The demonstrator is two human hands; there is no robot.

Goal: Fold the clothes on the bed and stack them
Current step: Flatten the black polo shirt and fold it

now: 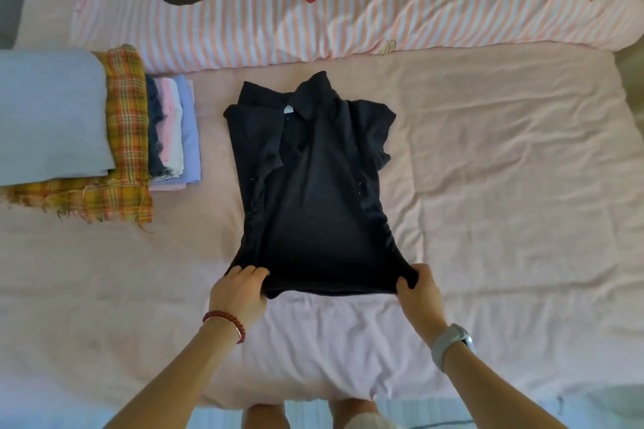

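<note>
A dark navy polo shirt (310, 191) lies on the pink bed sheet (505, 185), collar toward the far side, both sleeves folded inward. My left hand (240, 292) grips the shirt's near left hem corner. My right hand (418, 292) grips the near right hem corner. The hem is lifted slightly off the sheet between them. At the left stands a stack of folded clothes (174, 132) with light blue cloth (48, 115) on top, an orange plaid piece (125, 136) under it, and dark, pink, white and lavender items beside.
A pink striped quilt (313, 3) with cartoon prints lies bunched along the far side of the bed. The bed's near edge runs just in front of my legs (306, 414). Wrinkled sheet spreads to the right of the shirt.
</note>
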